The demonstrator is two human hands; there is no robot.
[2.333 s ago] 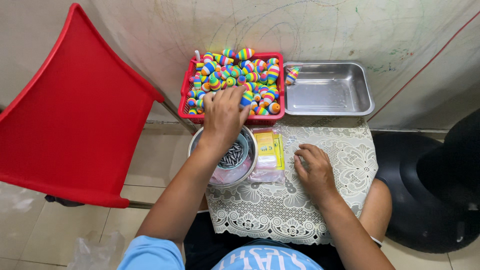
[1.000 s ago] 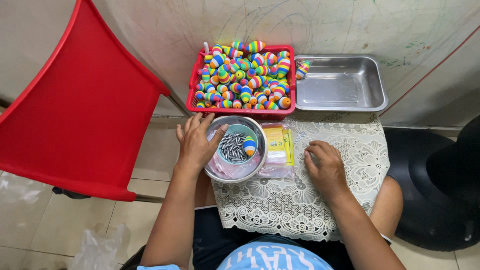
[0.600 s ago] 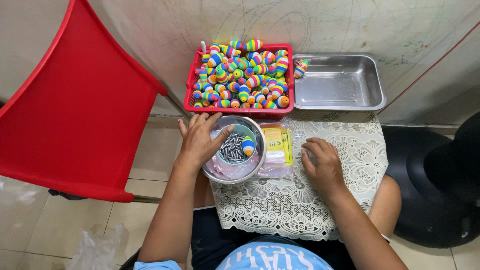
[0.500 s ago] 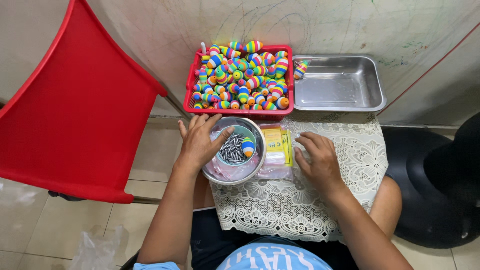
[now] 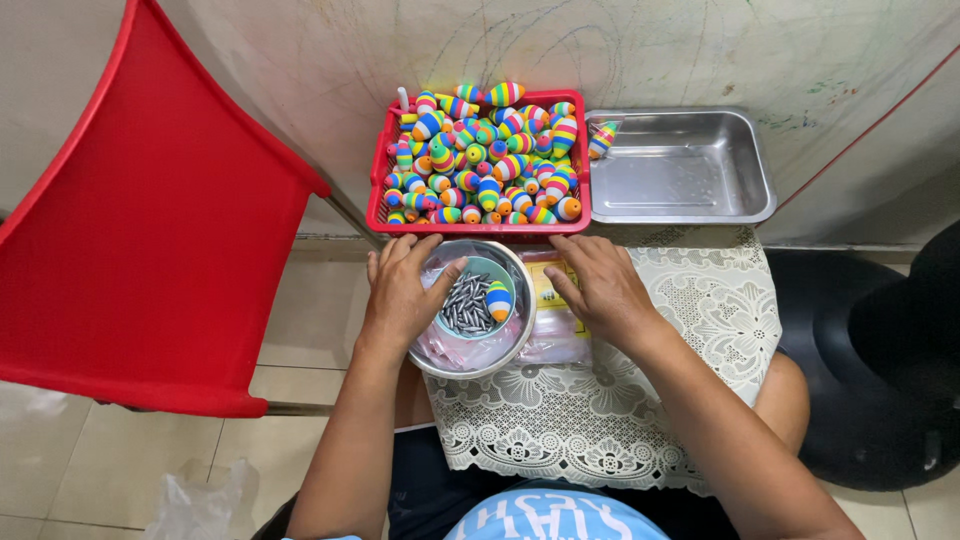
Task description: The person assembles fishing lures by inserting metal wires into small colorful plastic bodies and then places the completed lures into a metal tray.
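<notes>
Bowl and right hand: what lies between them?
In the head view, yellow-labelled clear packets lie between the bowl and the right hand, which rests on them.

Yellow packet [image 5: 553, 290] under the right hand [image 5: 600, 285] — mostly hidden.

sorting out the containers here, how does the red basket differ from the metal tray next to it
The red basket is plastic with slatted walls; the metal tray is shiny steel with solid walls. The basket is heaped with striped floats; the tray is bare inside, with one float propped on its left rim. Both are rectangular and sit side by side against the wall.
</notes>
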